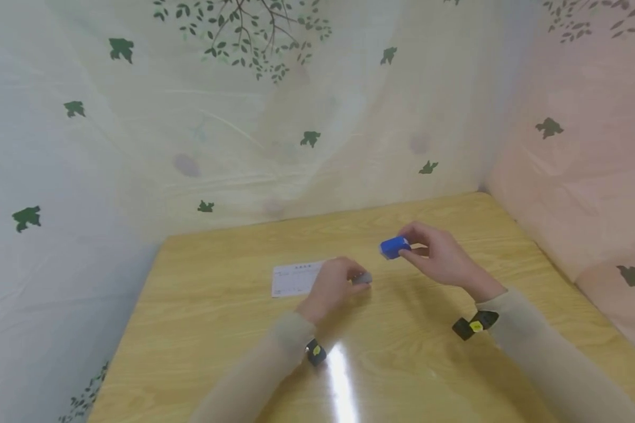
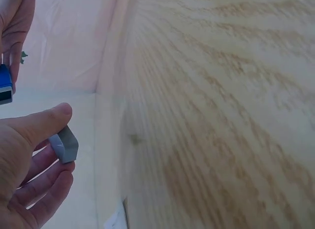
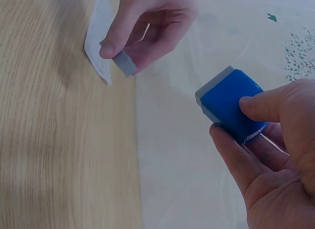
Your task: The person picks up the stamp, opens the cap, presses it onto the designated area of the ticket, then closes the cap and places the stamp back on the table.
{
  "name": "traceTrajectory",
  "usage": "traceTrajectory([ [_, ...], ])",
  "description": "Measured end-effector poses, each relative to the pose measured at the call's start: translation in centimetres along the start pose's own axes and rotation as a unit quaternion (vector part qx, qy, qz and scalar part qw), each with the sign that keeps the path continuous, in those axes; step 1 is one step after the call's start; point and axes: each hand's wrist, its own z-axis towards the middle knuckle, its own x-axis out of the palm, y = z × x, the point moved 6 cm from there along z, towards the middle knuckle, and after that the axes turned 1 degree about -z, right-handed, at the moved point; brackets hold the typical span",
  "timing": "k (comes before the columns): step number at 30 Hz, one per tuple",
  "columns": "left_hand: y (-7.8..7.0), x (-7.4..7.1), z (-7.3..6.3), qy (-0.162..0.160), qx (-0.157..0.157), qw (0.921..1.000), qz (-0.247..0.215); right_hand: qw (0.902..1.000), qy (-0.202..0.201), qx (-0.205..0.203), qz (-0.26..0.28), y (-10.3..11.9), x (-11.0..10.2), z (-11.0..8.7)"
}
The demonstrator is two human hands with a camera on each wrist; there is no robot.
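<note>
My right hand holds a blue stamp with a grey end, pinched between thumb and fingers above the table. In the right wrist view that grey end points up and left, toward the other hand. A small grey cap is pinched by my left hand, thumb on one side and fingertips on the other. The cap and the stamp are apart, with the stamp farther right and higher in the head view. Partly covered by my left hand, a white printed slip of paper lies on the table.
The wooden table fills the lower head view, with a bright light reflection near the front. Pale cloth curtains printed with leaves and birds stand along its back, left and right sides. A dark camera band sits on each wrist.
</note>
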Motion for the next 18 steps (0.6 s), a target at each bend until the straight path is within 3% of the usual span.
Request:
traceTrajectory([
  [11,0.9,2.6,1.1,0.025,0.023,0.9973,0.066,0.9998,-0.019,0.003,0.001,-0.7,0.1,-0.6],
  [18,0.8,3.0,2.0,0.025,0.032,0.9953,0.089,0.9997,-0.023,0.012,0.0,-1.0,-0.5,-0.7],
])
